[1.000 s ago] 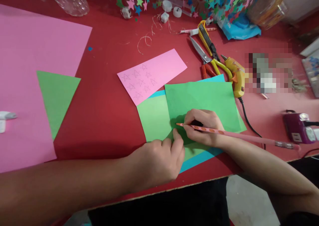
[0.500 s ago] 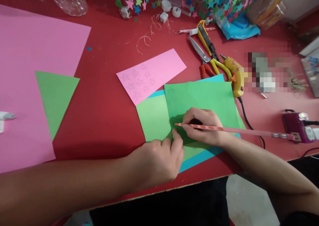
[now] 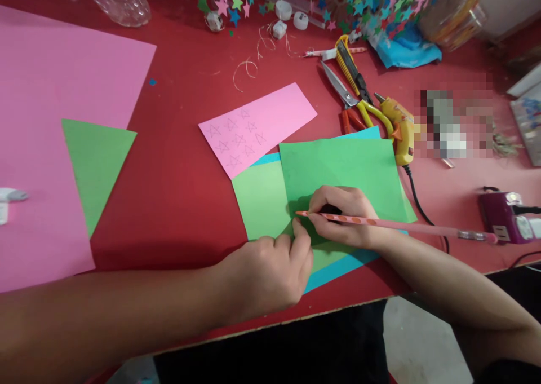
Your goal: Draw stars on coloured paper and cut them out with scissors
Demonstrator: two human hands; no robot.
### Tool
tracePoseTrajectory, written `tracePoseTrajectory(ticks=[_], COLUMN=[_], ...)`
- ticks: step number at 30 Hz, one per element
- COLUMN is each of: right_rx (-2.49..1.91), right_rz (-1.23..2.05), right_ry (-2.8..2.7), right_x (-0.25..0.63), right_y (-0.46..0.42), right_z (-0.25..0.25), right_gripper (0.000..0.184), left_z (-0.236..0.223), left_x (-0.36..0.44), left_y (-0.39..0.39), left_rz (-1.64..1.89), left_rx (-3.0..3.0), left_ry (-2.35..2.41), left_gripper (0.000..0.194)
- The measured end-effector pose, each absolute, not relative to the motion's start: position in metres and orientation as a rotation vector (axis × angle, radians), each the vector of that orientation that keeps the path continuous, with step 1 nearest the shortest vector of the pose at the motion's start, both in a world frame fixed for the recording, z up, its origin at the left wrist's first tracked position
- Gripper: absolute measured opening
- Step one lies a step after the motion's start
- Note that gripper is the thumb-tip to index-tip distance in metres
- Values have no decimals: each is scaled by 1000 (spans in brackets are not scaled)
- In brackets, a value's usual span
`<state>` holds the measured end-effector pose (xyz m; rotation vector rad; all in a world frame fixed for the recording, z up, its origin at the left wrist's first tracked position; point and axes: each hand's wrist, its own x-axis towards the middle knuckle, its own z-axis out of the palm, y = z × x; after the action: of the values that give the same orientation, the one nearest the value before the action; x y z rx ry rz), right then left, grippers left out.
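In the head view my right hand grips a slim pink pencil with orange ovals. Its tip meets the dark green paper near that sheet's left edge. My left hand is curled, its index fingertip pressing on the green paper just below the pencil tip. Underneath lie a light green paper and a blue paper. Just above to the left, a pink paper strip carries several pencil-drawn stars and overlaps the stack's corner. Any mark at the pencil tip is too small to make out.
Behind the stack lie scissors, a yellow cutter and a yellow glue gun with its cord. Large pink paper and a green triangle cover the left. A purple power socket sits at right.
The pencil's rear end has swung slightly down and left, while its tip stays almost in place. My left hand holds the same spot.
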<state>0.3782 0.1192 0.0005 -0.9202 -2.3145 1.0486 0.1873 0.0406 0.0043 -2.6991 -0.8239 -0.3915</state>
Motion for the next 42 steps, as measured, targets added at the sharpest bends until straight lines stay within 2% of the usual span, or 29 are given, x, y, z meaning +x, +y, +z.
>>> tracePoseTrajectory(ticks=[5, 12, 21, 28, 32, 34, 42], right_rx=[-1021, -1093, -1190, -1274, -1198, -1185, -995], right_rz=[1127, 1377, 1360, 1367, 1379, 1375, 1322], right_ry=[-2198, -1656, -1742, -1681, -1689, -1700, -2079], right_x=[379, 385, 382, 381, 383, 385, 386], right_y=[121, 127, 127, 140, 141, 139, 125], right_z=[5, 8, 10, 5, 6, 9, 19], right_gripper=[11, 11, 9, 11, 10, 9, 6], left_z=[5, 9, 10, 7, -2, -8, -15], left_x=[187, 184, 184, 176, 165, 162, 163], left_y=[41, 40, 46, 72, 94, 99, 100], left_rz=[-389, -334, -268, -348, -583, -598, -526], left_rx=[-2691, -2702, -2613, -2760, -2856, -2929, -2933], left_ry=[-820, -857, -956, -1055, -1341, -1409, -1395], left_gripper=[22, 25, 31, 21, 61, 71, 72])
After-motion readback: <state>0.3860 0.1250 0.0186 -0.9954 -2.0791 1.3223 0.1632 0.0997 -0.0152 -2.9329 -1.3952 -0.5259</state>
